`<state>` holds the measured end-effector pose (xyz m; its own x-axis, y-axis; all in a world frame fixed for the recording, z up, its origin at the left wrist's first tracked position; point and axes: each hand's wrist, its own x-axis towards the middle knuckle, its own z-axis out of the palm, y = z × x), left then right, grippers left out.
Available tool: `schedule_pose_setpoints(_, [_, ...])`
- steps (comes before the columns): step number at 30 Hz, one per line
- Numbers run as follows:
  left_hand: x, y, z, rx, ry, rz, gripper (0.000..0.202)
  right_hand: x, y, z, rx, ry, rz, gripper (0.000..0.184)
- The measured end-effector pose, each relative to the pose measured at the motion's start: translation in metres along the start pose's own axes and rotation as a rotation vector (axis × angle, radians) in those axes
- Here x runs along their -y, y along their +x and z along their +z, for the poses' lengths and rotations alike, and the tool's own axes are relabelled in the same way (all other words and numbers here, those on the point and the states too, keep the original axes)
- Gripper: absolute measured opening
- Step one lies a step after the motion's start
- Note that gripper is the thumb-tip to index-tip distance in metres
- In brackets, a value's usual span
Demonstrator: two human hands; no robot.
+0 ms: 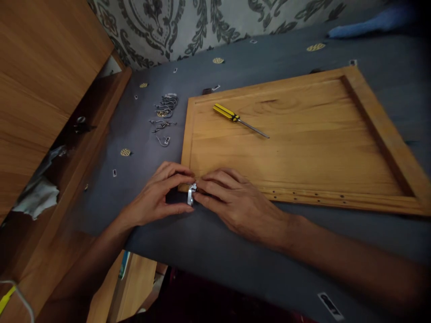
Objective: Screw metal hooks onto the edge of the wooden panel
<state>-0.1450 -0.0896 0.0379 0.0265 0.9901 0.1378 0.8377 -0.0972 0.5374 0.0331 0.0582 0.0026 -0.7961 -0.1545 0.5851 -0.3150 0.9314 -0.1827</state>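
Observation:
A small silver metal fitting [191, 194], perhaps a hinge or a hook, stands at the near left corner of a framed wooden panel [303, 148]. My left hand [161, 195] pinches it from the left, thumb below and fingertips above. From the right, the curled fingers of my right hand [235, 199] press against the same piece, hiding part of it and the panel's corner. On the panel lies a screwdriver [226, 112] with a yellow and black handle, its tip pointing right. Several dark holes run along the panel's near rail.
Left of the panel, several small metal hooks and screws [164, 107] lie on the grey patterned cloth [141, 121]. A wooden cabinet [43, 58] with an open shelf borders the left side. Blue fabric [373, 26] lies at the far right, near the patterned wall [188, 27].

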Motion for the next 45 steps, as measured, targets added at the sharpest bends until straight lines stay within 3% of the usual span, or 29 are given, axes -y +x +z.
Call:
schedule_pose_setpoints(24, [0.0005,0.0001,0.001,-0.013,-0.008,0.002,0.047,0.0,0.0011,-0.0004,0.036,-0.009,-0.018,0.026])
schedule_pose_setpoints(45, [0.0026,-0.0008,0.0008,0.004,0.001,0.013,0.048,0.0012,0.0008,0.0016,0.01,-0.077,-0.041,0.038])
